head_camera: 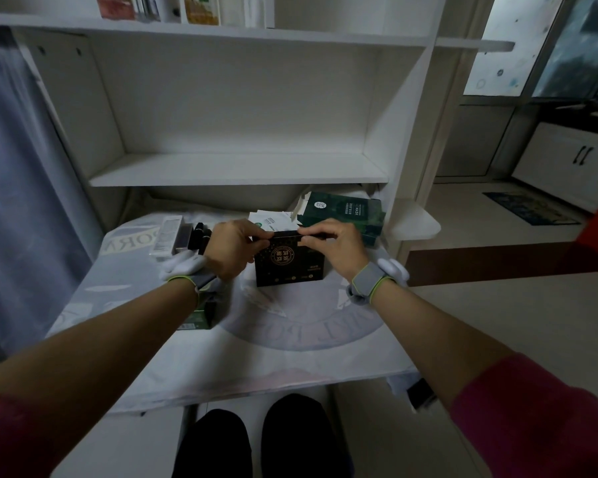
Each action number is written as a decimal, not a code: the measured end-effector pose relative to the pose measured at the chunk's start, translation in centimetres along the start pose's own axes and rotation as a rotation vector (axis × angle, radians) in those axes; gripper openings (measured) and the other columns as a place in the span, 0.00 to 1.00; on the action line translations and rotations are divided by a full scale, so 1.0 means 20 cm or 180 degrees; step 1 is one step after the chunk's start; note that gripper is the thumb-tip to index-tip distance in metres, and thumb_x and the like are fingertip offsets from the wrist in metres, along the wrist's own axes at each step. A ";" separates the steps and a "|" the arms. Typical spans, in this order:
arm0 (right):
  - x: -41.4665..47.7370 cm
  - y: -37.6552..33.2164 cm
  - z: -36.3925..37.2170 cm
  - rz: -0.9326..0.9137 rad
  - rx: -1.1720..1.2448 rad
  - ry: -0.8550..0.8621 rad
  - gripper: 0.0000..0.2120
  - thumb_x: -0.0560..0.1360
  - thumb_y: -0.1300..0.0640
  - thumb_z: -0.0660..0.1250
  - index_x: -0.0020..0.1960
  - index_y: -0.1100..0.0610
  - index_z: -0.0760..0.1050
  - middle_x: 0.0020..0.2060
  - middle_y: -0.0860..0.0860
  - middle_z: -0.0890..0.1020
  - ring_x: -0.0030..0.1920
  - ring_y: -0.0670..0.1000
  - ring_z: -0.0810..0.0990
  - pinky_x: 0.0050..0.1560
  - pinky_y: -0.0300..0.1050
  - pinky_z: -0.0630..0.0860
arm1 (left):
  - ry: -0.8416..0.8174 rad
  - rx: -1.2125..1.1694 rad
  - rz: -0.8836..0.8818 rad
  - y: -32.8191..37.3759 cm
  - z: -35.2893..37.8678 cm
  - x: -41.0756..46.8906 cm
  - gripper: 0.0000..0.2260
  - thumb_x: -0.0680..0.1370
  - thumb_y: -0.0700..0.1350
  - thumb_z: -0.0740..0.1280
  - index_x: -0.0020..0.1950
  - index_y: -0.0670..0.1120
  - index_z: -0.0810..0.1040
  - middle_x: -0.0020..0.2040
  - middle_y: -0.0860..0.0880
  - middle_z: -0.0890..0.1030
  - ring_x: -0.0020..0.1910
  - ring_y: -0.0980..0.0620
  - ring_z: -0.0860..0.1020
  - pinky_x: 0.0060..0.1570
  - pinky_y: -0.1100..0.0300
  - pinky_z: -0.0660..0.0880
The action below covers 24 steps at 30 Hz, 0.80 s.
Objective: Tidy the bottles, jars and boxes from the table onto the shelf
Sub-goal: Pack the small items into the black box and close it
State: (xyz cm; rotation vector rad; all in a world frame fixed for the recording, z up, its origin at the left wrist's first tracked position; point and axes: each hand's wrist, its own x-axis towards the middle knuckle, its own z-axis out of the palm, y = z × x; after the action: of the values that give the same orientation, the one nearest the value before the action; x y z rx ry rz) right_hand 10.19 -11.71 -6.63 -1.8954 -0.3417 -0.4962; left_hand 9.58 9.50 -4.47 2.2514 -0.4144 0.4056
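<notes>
Fingers curled on both sides: the left hand [230,249] and right hand [332,246] each pinched the top edge of the black box [289,269], which stood upright on the table [290,346] below the shelf [239,171]. Its front carried a round gold emblem, characters unreadable, while the dark green box [346,211] behind read "MASK".

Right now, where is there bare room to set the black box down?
The shelf board above the table is bare across its width. The table's near cloth, in front of the black box, is free too. Crowded: the back strip, with the dark green box, white sachets and silver box.
</notes>
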 end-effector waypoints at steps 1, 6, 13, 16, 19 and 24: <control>0.00 0.00 0.00 0.0009 -0.0002 -0.0001 0.09 0.68 0.64 0.75 0.49 0.59 0.84 0.42 0.48 0.81 0.42 0.42 0.78 0.51 0.38 0.74 | 0.0008 -0.0011 0.0017 0.00 0.00 0.00 0.08 0.72 0.37 0.73 0.51 0.45 0.85 0.45 0.48 0.84 0.26 0.55 0.77 0.32 0.67 0.74; 0.00 0.00 0.00 0.0070 0.0015 -0.0054 0.10 0.69 0.65 0.75 0.50 0.59 0.84 0.42 0.47 0.80 0.42 0.42 0.78 0.51 0.38 0.74 | -0.0019 -0.0044 -0.0082 -0.02 0.00 0.01 0.09 0.73 0.37 0.73 0.50 0.46 0.85 0.43 0.47 0.84 0.23 0.60 0.77 0.31 0.73 0.72; -0.01 0.04 0.01 0.0820 0.0308 -0.0048 0.20 0.70 0.64 0.74 0.59 0.54 0.73 0.49 0.58 0.82 0.50 0.59 0.82 0.55 0.55 0.79 | -0.0159 -0.0262 -0.0593 0.00 -0.01 0.02 0.15 0.75 0.37 0.69 0.61 0.43 0.75 0.44 0.45 0.80 0.27 0.48 0.78 0.28 0.57 0.79; 0.01 0.03 0.02 0.1124 0.0344 0.0080 0.17 0.69 0.58 0.75 0.53 0.54 0.72 0.46 0.60 0.83 0.48 0.61 0.83 0.50 0.56 0.80 | -0.0067 -0.0534 -0.0854 0.01 -0.02 0.05 0.11 0.76 0.39 0.70 0.57 0.39 0.75 0.38 0.45 0.79 0.24 0.53 0.75 0.20 0.62 0.73; 0.04 0.01 0.01 0.1561 0.0466 0.0033 0.16 0.69 0.56 0.76 0.51 0.58 0.73 0.48 0.57 0.82 0.48 0.57 0.82 0.44 0.49 0.77 | -0.0199 -0.0688 -0.1236 0.02 -0.05 0.08 0.09 0.76 0.41 0.70 0.52 0.38 0.74 0.33 0.44 0.76 0.21 0.53 0.73 0.18 0.64 0.70; 0.00 0.02 0.05 0.2250 0.0721 -0.0546 0.09 0.72 0.58 0.73 0.47 0.62 0.78 0.41 0.57 0.80 0.35 0.51 0.78 0.32 0.41 0.75 | -0.0751 0.0072 -0.1434 0.00 -0.07 0.07 0.09 0.77 0.42 0.68 0.39 0.41 0.77 0.29 0.45 0.76 0.15 0.59 0.71 0.19 0.68 0.71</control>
State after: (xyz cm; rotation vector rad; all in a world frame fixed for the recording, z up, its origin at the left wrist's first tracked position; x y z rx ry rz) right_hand 10.51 -10.93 -7.27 -1.6980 0.1657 0.1738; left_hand 10.58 10.39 -2.94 2.3364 -0.0121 -0.0900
